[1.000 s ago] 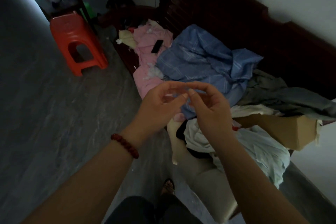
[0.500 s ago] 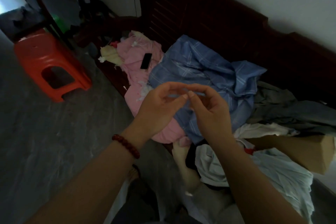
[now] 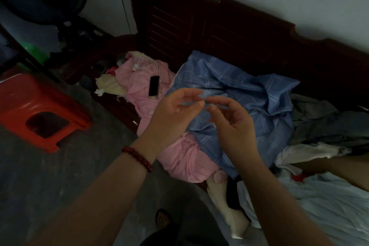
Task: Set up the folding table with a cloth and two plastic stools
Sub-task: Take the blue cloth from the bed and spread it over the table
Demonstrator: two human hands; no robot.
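Head view: it looks down on two bare hands held up over a heap of cloth on a dark wooden bench (image 3: 219,32).
Left hand (image 3: 175,114): the fingers are curled, and the thumb tip and first finger tip sit close to the right hand's finger tips. It may be pinching something tiny, but that is too small to tell.
Right hand (image 3: 233,126): the fingers are curled too, with the tips up near the left hand's. I cannot tell if it holds anything.
Blue checked cloth (image 3: 249,94): it lies crumpled on the bench just behind the hands, partly over a pink cloth (image 3: 139,86). It may be the cloth for the table. Neither hand has hold of it.
Red stool (image 3: 40,110): it stands on the grey floor (image 3: 50,175) to the left, well apart from the hands. Only one stool shows.
Folding table: not in view.
Step in hand: I think this is the very start. The hands are busy with each other, and nothing is set up yet.
Next move: I think the hands should reach down and take the blue cloth by an edge, then lift it so it can be shaken flat. A black phone (image 3: 154,86) lies on the pink cloth just beside it, so the pull should be gentle.
Writing: none can be read. The phone is dark and shows no brand. The stool shows no label.
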